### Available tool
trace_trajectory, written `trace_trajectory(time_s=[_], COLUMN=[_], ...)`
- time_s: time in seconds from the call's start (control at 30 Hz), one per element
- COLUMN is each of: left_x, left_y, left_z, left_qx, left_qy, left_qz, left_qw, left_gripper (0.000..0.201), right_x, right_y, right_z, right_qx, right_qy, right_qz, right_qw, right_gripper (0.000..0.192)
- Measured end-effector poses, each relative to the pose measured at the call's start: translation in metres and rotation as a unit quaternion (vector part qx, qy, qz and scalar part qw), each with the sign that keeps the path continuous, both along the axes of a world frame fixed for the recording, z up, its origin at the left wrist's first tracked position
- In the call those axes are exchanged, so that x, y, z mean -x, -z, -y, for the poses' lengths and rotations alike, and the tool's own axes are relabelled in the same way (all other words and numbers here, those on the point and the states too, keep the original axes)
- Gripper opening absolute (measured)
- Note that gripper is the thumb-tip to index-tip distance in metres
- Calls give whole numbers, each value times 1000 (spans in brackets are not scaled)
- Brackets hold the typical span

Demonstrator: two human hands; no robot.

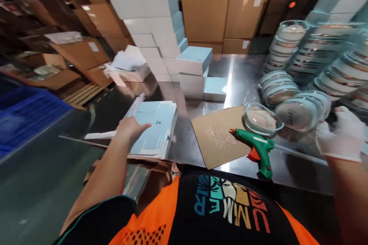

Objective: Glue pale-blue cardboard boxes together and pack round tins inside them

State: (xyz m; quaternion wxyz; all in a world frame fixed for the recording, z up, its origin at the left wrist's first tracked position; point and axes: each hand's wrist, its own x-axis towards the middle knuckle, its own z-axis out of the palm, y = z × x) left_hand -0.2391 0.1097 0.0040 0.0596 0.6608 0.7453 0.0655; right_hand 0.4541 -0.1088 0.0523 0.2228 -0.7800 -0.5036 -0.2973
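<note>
My bare left hand is at the left edge of a stack of flat light-blue cardboard sheets. Its thumb stretches over the top sheet; the other fingers are mostly hidden, so a grip cannot be made out. On the far right, my right hand, in a white glove, is open with fingers apart, beside several round glass dishes standing on edge. A green hot glue gun lies on a brown cardboard piece marked with dried glue. One glass dish with a pale insert rests by its nozzle.
White-and-blue boxes are stacked at the back of the metal table. Tall stacks of glass dishes stand at the right. A white tray holds papers. Brown cartons line the back, and a blue crate is on the left.
</note>
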Motion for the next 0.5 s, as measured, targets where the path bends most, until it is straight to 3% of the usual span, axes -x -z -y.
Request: trace_trajectory(time_s=[0.1, 0.23, 0.3, 0.37, 0.43, 0.5], left_x=[2, 8, 10, 2, -18, -45], left_y=[1, -18, -32, -48, -61, -72], left_z=[-3, 0, 8, 19, 35, 52], left_qx=[39, 12, -70, -157, -198, -205], left_qy=[-97, -136, -135, -115, -70, -16], left_qz=[4, 44, 71, 184, 315, 379], left_qw=[995, 990, 986, 964, 926, 902], left_gripper=[103, 95, 83, 67, 54, 51], right_x=[30, 99, 136, 172, 207, 240], right_y=[16, 29, 34, 39, 44, 47], right_z=[-12, -21, -25, -31, -40, -52], right_qx=[-52, -57, -22, 28, 77, 126], right_qy=[-48, -189, -267, -345, -405, -434], right_qz=[-30, -55, -91, -167, -236, -299], right_qw=[997, 979, 959, 923, 880, 840], right_gripper=[50, 45, 40, 39, 42, 50])
